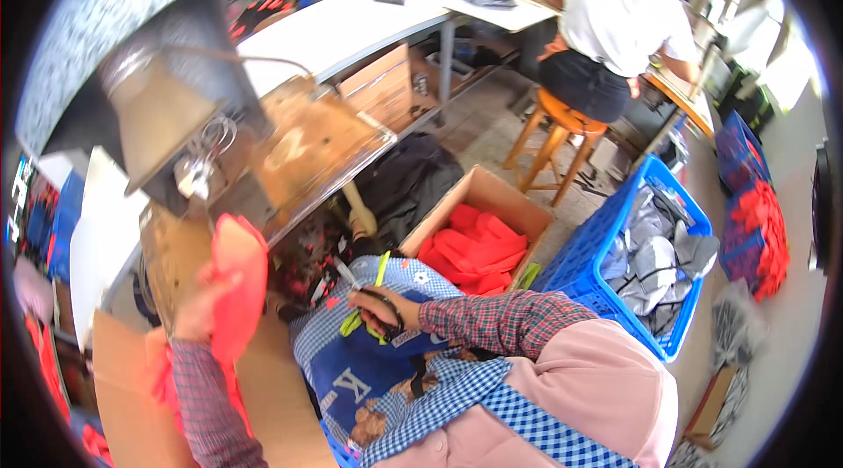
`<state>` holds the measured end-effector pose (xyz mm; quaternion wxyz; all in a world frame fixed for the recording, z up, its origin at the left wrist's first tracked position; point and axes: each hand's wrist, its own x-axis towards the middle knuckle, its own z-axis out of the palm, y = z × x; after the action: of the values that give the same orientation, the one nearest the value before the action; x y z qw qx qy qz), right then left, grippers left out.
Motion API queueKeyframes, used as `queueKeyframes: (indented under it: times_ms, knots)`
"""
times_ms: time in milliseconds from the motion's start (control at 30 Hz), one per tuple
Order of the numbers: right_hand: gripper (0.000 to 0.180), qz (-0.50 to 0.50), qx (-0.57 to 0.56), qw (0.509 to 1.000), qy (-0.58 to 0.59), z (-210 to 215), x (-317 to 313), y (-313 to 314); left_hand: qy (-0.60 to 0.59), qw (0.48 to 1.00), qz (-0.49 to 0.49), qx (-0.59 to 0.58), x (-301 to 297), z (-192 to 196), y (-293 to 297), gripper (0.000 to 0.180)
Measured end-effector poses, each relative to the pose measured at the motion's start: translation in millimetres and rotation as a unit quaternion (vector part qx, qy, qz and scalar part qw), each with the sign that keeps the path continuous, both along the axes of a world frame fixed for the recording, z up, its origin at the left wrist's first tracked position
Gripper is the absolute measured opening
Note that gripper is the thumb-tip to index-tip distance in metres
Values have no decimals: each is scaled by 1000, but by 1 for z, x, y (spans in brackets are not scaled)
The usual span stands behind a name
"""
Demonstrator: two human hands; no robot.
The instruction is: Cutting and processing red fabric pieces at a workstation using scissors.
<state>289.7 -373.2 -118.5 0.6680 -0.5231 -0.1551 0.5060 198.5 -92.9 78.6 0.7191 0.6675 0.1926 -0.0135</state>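
Observation:
My left hand, blurred, is closed on a bright coral-red piece of fabric beside the machine table on the left. The cloth hangs down past my wrist over an open cardboard box. Over my lap, my right hand grips a pair of scissors with black handles, their metal blades pointing up and to the left. A neon-yellow strip shows beside the blades, and more yellow lies under the hand. Beneath is a blue checked apron across my lap.
A machine with a worn wooden top stands at left. Ahead, a cardboard box holds red fabric. A blue plastic crate with grey pieces stands at right. Beyond, a co-worker sits on a wooden stool near a white table.

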Motion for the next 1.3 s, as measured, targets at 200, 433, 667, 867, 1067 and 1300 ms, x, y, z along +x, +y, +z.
queueKeyframes:
  times_ms: [200,433,667,867,1067,1300]
  knots:
    - [42,-17,12,999,-38,8,-2,-7,-123,978,-153,-67,70,13,-137,54]
    - [35,-21,52,998,27,11,2,-9,-124,906,-104,392,1,18,-135,19]
    - [35,7,25,998,51,2,15,-7,198,809,-230,504,-242,-163,-153,39]
    - [35,25,34,994,104,-2,22,-7,274,811,-248,453,-389,-278,-196,48]
    - [33,59,1,985,162,-15,19,0,363,815,-213,400,-484,-239,-247,44]
    - [33,60,-28,984,168,-10,30,-7,414,831,-146,340,-517,-230,-329,40]
